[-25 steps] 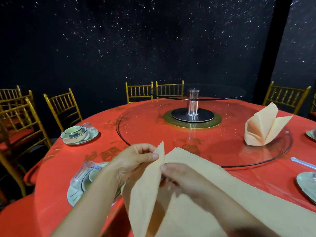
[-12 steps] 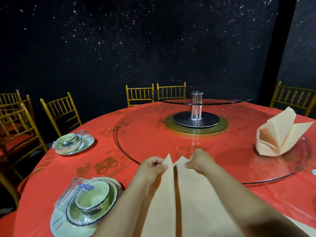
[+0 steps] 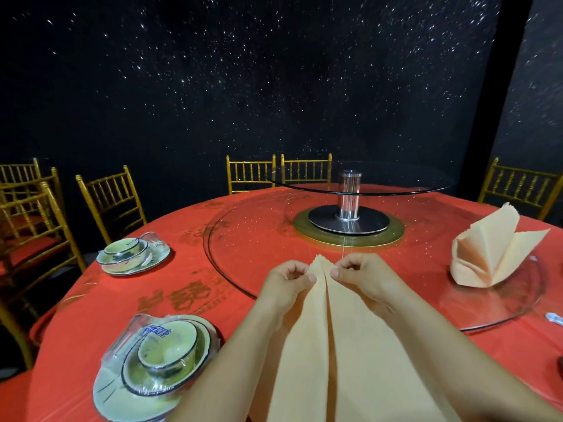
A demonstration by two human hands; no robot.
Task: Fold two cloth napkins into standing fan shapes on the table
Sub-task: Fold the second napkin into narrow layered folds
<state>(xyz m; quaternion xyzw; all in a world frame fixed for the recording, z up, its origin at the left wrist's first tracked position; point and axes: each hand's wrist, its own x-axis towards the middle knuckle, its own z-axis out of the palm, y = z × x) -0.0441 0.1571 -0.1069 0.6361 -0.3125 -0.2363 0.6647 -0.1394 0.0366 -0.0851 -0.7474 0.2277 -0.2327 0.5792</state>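
Peach napkin (image 3: 335, 345) lies stretched out from the person's lap side up onto the red tablecloth (image 3: 100, 303). Its far tip comes to a point just over the near rim of the big glass turntable (image 3: 243, 239). Two long flaps meet along a straight seam down its middle. The left hand (image 3: 286, 278) has its fingers curled in and pinches the left flap right beside that tip. The right hand (image 3: 365, 275) is curled the same way and pinches the right flap, so the thumbs sit close either side of the seam, almost touching. Off to the right, a second napkin (image 3: 487, 254) in the same peach cloth stands upright on the turntable's edge, already folded into a fan with tall pointed wings. At the turntable's centre a shiny metal post (image 3: 350, 193) rises from a dark disc and carries a smaller glass tier (image 3: 405, 182). Left of the hands sits a plastic-wrapped bowl and plate set (image 3: 158, 357) near the table's edge. Another wrapped set (image 3: 131, 251) sits farther round. A spoon end (image 3: 553, 318) shows at the right margin. Gold chairs (image 3: 112, 202) ring the table against a dark wall speckled like stars.
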